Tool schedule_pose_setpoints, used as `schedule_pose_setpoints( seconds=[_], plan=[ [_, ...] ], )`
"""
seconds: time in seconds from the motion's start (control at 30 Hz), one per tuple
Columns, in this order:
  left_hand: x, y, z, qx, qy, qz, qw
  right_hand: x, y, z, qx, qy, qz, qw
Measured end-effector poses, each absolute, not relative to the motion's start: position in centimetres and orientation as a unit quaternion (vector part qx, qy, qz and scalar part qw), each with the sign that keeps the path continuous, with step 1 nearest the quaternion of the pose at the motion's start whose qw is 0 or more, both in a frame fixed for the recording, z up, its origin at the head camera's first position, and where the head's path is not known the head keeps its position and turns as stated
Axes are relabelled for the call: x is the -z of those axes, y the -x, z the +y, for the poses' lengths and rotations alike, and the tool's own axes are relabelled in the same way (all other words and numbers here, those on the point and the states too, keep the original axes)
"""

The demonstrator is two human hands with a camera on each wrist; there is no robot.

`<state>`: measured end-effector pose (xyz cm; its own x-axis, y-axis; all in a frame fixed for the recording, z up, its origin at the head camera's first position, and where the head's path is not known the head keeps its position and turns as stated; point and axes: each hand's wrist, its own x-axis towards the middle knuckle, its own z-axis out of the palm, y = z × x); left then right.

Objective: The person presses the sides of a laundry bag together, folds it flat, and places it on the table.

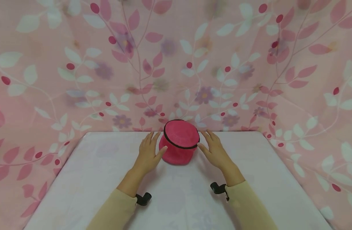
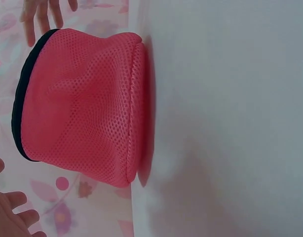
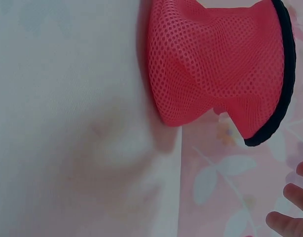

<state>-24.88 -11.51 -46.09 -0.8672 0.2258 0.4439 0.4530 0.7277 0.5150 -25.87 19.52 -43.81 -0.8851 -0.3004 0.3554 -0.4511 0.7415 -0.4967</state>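
Note:
A pink mesh bag (image 1: 179, 156) with a round top edged in black trim (image 1: 181, 147) stands upright near the table's far edge. Its side sags inward in folds, plain in the left wrist view, where the bag (image 2: 87, 98) fills the upper left. My left hand (image 1: 148, 153) is spread along its left side, thumb toward it. On the other side, my right hand (image 1: 217, 153) has its fingers loosely extended, the fingertips close to the black trim. Both palms face the bag, and neither hand grips it. The right wrist view shows the bag (image 3: 206, 59) with my right fingers (image 3: 294, 197) apart from it.
A white cloth covers the table (image 1: 107, 159). Behind it and at both sides hangs a pink curtain (image 1: 176, 64) printed with leaves and flowers. A small black camera sits on each wrist, the left camera (image 1: 144, 199) and the right camera (image 1: 217, 187).

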Motion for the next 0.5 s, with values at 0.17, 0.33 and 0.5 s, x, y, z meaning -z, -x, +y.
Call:
schedule_pose_setpoints(
  seconds=[0.17,0.33,0.5],
  plan=[
    [45.7,25.1,-10.7,0.342,0.189,-0.9,0.192,44.0,26.2,19.0,-0.318,-0.197,-0.92,0.117],
    [45.5,25.5,-10.2,0.367,0.181,-0.891,0.195,44.3,26.7,18.4,-0.327,-0.193,-0.917,0.121],
    [45.5,26.0,-9.8,0.396,0.166,-0.885,0.182,44.5,27.3,17.6,-0.346,-0.182,-0.912,0.121]
  ],
)
